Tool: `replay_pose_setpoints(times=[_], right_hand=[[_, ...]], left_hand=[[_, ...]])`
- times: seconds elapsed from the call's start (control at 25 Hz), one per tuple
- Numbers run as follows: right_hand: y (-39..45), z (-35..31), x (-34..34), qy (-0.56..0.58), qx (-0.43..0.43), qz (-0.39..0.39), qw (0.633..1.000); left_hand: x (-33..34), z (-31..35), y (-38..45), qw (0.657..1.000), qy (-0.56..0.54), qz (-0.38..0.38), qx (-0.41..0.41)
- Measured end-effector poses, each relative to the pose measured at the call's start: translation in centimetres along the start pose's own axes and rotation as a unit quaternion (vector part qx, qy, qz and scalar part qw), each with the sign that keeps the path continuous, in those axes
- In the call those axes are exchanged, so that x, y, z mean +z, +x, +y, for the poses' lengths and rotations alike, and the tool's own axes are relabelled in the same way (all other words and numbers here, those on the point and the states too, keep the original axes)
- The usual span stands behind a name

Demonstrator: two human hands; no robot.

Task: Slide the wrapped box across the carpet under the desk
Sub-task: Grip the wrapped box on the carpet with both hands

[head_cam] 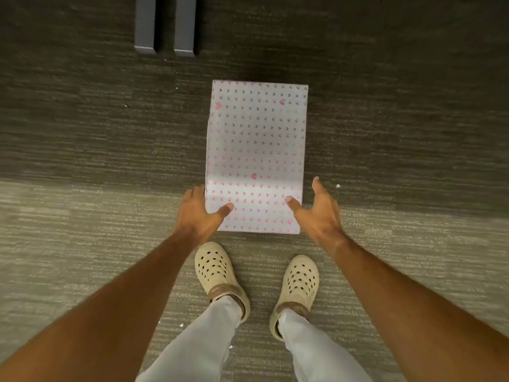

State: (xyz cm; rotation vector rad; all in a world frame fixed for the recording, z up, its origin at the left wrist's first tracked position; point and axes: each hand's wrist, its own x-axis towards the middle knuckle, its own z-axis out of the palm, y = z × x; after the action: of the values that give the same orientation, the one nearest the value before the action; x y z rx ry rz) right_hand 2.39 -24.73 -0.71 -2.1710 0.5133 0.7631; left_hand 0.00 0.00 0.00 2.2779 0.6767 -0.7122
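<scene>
The wrapped box, in white paper with small pink hearts, lies flat on the grey carpet just ahead of my feet. Its far half sits in shadow. My left hand holds the near left corner, thumb on top and fingers down the left side. My right hand is at the near right corner. Its thumb tip rests on the top face, while its spread fingers stay a little off the right side. Two grey desk legs stand at the far left, beyond the box.
My feet in beige clogs stand right behind the box's near edge. Carpet stretches out on both sides of the box, darker and shadowed past its far edge. A few white crumbs lie on the carpet.
</scene>
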Motion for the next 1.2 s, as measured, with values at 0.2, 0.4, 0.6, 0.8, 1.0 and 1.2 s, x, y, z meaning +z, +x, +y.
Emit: replay_pose_setpoints(times=[0.2,0.4,0.6,0.8,1.0,1.2], right_hand=[[4.8,2.6,2.5,0.167,0.039,0.007,0.985],[8.4,4.2,3.3,0.235,0.091,0.021,0.967],[10.2,5.0,3.1,0.270,0.112,0.005,0.956],[11.1,5.5,2.6,0.274,0.123,-0.018,0.954],[11.4,5.3,1.5,0.272,0.140,-0.065,0.950],[12.2,4.9,0.1,0.270,0.155,-0.121,0.942]], left_hand=[[1.9,-1.9,6.5,0.954,-0.280,-0.070,-0.074],[2.3,-3.6,10.3,0.950,-0.285,-0.035,-0.121],[1.8,-5.0,12.0,0.948,-0.293,-0.064,-0.108],[1.7,-5.5,12.8,0.941,-0.309,-0.071,-0.115],[1.7,-5.3,12.6,0.936,-0.322,-0.078,-0.120],[0.9,-4.4,12.5,0.937,-0.312,-0.084,-0.131]])
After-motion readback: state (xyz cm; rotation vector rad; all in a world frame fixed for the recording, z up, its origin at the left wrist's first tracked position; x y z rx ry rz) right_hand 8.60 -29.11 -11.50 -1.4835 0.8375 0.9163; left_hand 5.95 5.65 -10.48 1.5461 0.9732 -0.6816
